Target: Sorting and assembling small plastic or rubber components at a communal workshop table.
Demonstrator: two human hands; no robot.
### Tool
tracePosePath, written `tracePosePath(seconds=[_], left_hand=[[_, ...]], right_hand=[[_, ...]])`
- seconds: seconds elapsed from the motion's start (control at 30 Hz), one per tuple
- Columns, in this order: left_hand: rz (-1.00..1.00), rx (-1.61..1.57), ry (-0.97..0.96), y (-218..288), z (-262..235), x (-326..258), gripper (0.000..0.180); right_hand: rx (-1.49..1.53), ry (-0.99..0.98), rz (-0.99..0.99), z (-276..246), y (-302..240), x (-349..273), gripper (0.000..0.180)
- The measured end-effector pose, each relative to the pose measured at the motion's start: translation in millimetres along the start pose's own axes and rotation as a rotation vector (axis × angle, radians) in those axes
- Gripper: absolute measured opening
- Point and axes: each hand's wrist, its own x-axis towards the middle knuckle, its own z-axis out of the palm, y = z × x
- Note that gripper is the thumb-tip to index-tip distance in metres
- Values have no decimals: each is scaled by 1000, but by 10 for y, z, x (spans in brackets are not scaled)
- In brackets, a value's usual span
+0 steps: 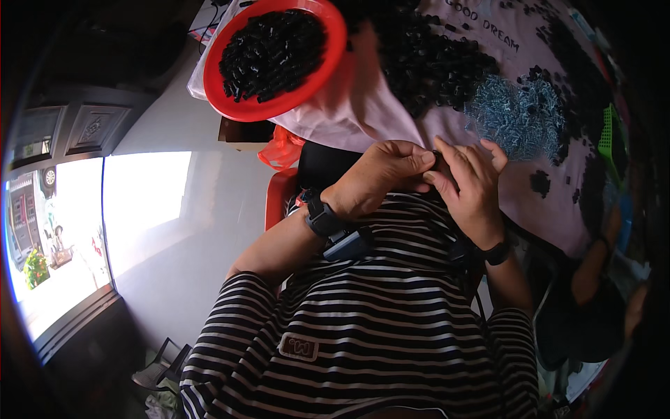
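Note:
My left hand and my right hand meet in front of my striped shirt, by the near edge of a pink cloth. Thumb and fingertips of each are pinched on a small black piece, which is mostly covered by the fingers. The little finger of my right hand sticks out to the side. Beyond my hands lies a heap of small black pieces. To its right is a pile of thin, blue-grey metal-looking pieces, too small to name exactly.
A red plastic basin full of short black tubular pieces stands at the far left. Loose black pieces spread along the right, near a green basket. Another person's arm shows at the right. A red bag hangs below the basin.

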Motion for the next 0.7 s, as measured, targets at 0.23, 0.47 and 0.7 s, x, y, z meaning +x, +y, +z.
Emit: tracePosePath(seconds=[0.23,0.47,0.7], left_hand=[[-27,-53,-49,210,-91,-5,25],[-15,-185,62,293,-53,64,28],[626,1285,497,346,-59,407,24]], right_hand=[[-317,107,48,116,744,-59,26],[-141,213,118,293,946,-90,18],[-130,151,168,208,961,-58,9]])
